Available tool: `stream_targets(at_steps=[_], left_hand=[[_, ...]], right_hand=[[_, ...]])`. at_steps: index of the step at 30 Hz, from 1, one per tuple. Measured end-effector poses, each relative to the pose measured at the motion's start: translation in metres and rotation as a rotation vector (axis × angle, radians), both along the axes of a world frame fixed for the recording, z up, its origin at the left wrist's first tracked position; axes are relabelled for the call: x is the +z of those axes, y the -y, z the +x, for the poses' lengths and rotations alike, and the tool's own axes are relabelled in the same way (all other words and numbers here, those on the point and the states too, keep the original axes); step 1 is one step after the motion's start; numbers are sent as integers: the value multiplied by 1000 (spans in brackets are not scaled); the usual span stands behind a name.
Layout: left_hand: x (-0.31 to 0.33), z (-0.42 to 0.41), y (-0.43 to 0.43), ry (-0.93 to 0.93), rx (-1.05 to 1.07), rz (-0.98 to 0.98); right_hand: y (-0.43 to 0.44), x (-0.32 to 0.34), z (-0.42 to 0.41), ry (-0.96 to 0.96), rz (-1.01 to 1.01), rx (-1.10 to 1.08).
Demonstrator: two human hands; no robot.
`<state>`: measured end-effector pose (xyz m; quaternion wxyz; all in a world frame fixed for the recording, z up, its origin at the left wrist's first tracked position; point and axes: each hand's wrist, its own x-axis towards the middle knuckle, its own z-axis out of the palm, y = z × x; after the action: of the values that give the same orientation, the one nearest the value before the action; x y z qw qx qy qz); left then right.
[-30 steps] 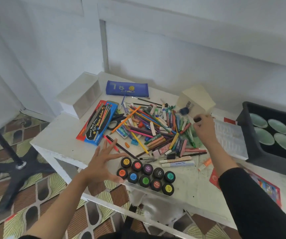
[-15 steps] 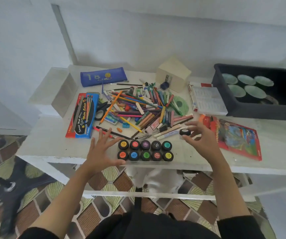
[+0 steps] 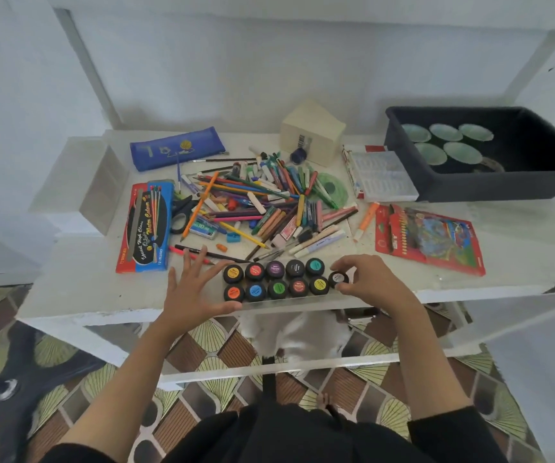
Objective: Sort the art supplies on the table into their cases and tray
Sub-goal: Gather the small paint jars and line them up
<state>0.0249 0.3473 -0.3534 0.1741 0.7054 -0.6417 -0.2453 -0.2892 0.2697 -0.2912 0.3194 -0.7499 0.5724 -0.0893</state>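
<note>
In the lower middle of the frame, 10 paint pots (image 3: 276,279) stand in 2 rows of 5 in a clear tray (image 3: 289,300) near the front edge of the white table (image 3: 79,295). The right hand (image 3: 366,282) pinches an 11th pot, the white-labelled pot (image 3: 338,278), between thumb and curled fingers, just at the right end of the rows; whether it sits inside the tray cannot be told. The left hand (image 3: 196,289) lies flat with straight, spread fingers at the left end of the tray, its thumb along the tray's near edge, holding nothing.

Behind the pots, in the centre, spreads a loose pile of pencils, crayons and markers (image 3: 269,202), with black scissors (image 3: 181,212) at its left side. A red and blue watercolour box (image 3: 146,225) lies left of the pile and a blue pencil case (image 3: 177,147) sits above it. At the right lie a red coloured-pencil pack (image 3: 430,238), a white ridged case (image 3: 383,177) and a black bin (image 3: 483,187) holding pale green dishes.
</note>
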Motion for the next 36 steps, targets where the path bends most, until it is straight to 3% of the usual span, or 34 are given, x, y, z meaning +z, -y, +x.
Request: stream_targets(at_steps=[6,13,16,21,26,30,36], left_hand=[[-3,1,1,11,0,-10],[-5,2,1,0,8,3],[-1,2,2,-28,20,35],[7,0,3,-179,46,102],[10,-1,5,-196,49,137],[10,-1,4,-206,58,137],[20,-7,2,-265,103,205]], right_hand=[[-1,3,4,-73,4,-19],[13,16,17,-417,-6,150],[22,25,18,-417,47,210],[43,40,17,-336,-149,114],[92,48,28,-238,-45,279],[145,51,50,-336,-118,383],[227,27,76,-363,-274,278]])
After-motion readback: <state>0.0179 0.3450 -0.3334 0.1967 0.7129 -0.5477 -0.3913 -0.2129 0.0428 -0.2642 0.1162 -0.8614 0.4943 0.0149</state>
